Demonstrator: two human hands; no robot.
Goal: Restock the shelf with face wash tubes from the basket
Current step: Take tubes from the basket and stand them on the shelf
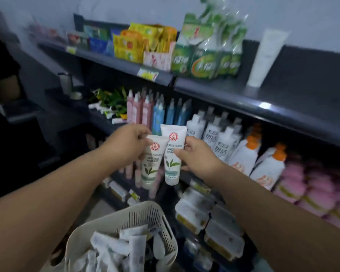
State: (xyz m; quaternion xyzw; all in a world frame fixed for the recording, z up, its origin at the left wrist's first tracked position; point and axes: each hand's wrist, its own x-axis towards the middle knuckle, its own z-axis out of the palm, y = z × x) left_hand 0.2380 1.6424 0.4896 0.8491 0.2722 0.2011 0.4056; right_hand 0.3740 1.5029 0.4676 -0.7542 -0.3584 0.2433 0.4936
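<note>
At 6 o'clock, nearest to me, stands the cream slotted basket (143, 213). Many white face wash tubes (126, 250) lie in a heap inside it. Above it, near the centre, both hands are raised in front of the shelves. The left hand (126, 142) pinches the flat upper end of the left tube (151, 165), so its grip is clamped on this tube. At its 3 o'clock, the right hand (198, 158) has its grip clamped on the side of the right tube (172, 152). The two tubes hang cap down, just beside one another. Behind them, white bottles (220, 142) fill the middle shelf. Farther, at 1 o'clock, the top shelf (234, 99) carries one white tube (265, 57) that leans on the back panel, with green packs (204, 61) at its 9 o'clock.
</note>
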